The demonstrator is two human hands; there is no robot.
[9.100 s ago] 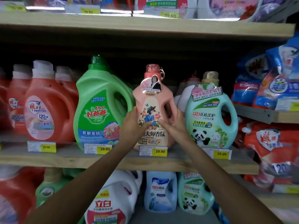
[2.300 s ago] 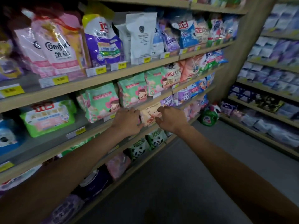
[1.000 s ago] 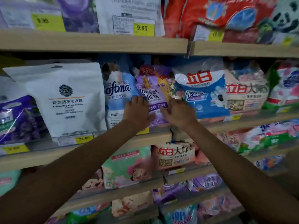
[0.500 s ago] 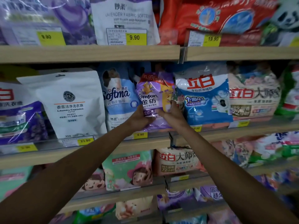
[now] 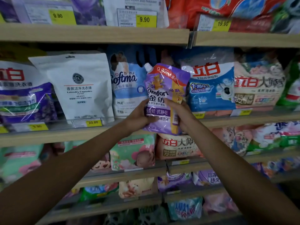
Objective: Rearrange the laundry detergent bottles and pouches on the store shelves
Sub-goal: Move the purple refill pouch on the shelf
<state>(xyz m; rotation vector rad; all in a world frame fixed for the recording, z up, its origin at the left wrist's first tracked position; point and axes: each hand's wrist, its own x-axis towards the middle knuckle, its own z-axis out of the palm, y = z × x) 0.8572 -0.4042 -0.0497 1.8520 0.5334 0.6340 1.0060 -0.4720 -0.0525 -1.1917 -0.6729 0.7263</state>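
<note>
A purple Comfort pouch with a white spout at its top left is held upright in front of the middle shelf. My left hand grips its lower left side and my right hand grips its lower right side. The pouch hangs off the shelf, its bottom edge below the shelf lip. Behind it stand a blue Softma pouch on the left and a blue-and-white bag on the right.
A white laundry capsules pouch and a purple bag stand further left. A pink-beige bag sits at the right. Packed shelves of pouches run above and below, with yellow price tags on the lips.
Both hands have closed on the purple Comfort pouch and pulled it forward out of its slot between the blue pouches; it now sits lower and nearer to me.
</note>
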